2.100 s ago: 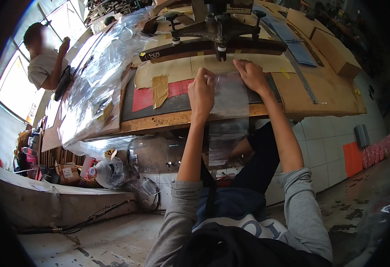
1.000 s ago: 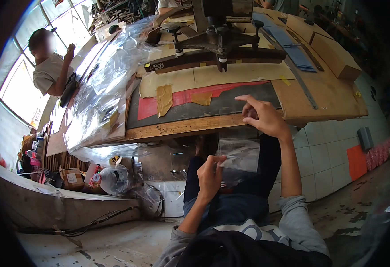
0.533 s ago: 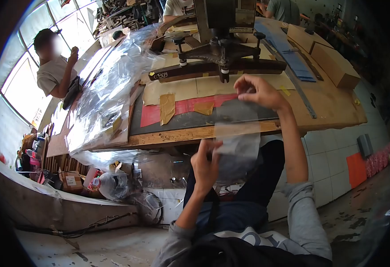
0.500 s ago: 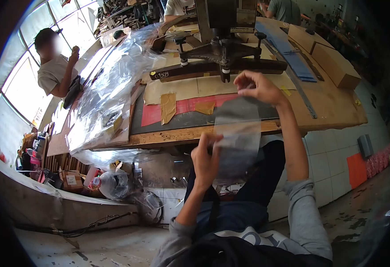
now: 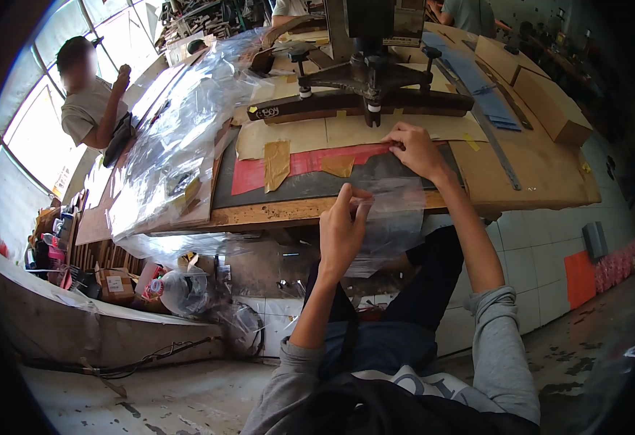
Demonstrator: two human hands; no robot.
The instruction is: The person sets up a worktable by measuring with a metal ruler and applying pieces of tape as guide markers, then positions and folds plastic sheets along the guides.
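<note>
My left hand (image 5: 343, 228) is closed in a pinch at the left edge of a clear plastic sheet (image 5: 397, 217), which hangs over the front edge of the table. My right hand (image 5: 420, 154) reaches further in, fingertips pinched together at the right end of a red strip (image 5: 310, 161). What lies between those fingertips, if anything, is too small to make out. Pieces of brown tape (image 5: 277, 165) lie across the red strip, on a dark mat (image 5: 296, 190). Behind it is a cream sheet (image 5: 296, 138) beneath a dark metal press bar (image 5: 361, 105).
Crumpled clear plastic (image 5: 180, 145) covers the table's left side. A steel ruler (image 5: 502, 163), blue sheets (image 5: 488, 101) and a cardboard box (image 5: 552, 105) lie to the right. Another person (image 5: 93, 109) stands at the left. A large plastic bottle (image 5: 185, 291) is below the table.
My right hand has come down to the end of the red strip, and the clear sheet's upper part has dropped away from it. My left hand has risen slightly, still pinching the sheet.
</note>
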